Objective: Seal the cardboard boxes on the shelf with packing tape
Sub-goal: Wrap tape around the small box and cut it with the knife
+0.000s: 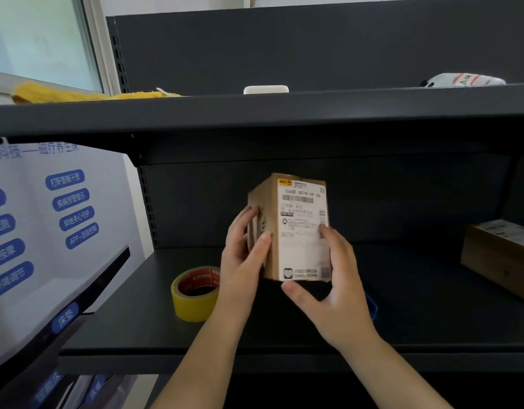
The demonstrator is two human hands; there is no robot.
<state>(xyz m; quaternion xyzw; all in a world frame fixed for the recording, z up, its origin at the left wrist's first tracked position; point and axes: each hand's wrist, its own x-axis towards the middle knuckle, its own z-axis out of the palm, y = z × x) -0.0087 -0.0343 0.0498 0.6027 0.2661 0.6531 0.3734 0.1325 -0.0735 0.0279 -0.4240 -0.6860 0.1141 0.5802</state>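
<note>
Head view: left hand (243, 255) and right hand (331, 278) grasp the small cardboard box (296, 228) above the shelf (136, 326), right of the tape roll (196, 293); the light two-sided grasp could let it slip during turning.

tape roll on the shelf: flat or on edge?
Flat. The tape roll lies with its core hole facing up on the shelf, left of the left hand.

The dark metal shelf (284, 329) carries a roll of yellow tape (196, 293) lying flat near its front left, and a cardboard box (500, 258) at the far right. On the upper shelf (255, 110) lie a yellow cloth (77, 94), a white block (266, 89) and a white packet (461, 80).
</note>
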